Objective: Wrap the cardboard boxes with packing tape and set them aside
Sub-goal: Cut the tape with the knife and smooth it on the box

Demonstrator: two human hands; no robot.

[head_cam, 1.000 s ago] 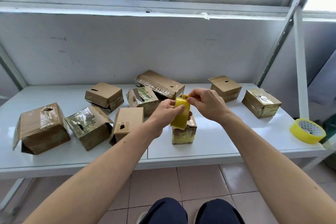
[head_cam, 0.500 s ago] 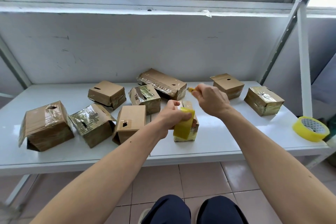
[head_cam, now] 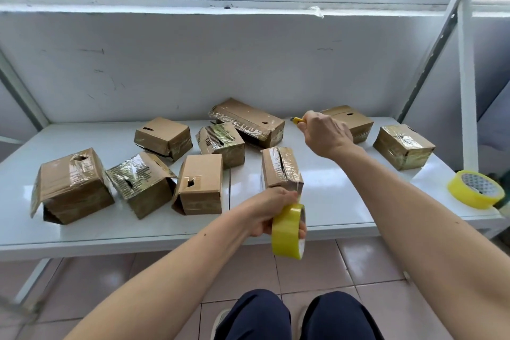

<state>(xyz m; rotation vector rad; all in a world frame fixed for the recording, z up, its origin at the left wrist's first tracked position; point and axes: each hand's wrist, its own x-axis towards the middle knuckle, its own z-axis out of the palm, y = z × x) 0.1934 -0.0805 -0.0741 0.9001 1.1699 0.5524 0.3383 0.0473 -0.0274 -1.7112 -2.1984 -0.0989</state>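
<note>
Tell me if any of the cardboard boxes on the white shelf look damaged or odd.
Yes. The big brown cardboard box at far left has a torn hole on top and a gaping side flap. The long taped cardboard box at the back sits tilted, leaning on a neighbour.

The tabletop point(head_cam: 331, 201) is glossy white. The boxes point(head_cam: 200, 183) are matt brown cardboard, several wrapped in shiny, crinkled clear tape. The yellow tape roll point(head_cam: 287, 232) in my left hand point(head_cam: 271, 211) looks smooth, glossy plastic. The floor tiles point(head_cam: 367, 262) shine.
</note>
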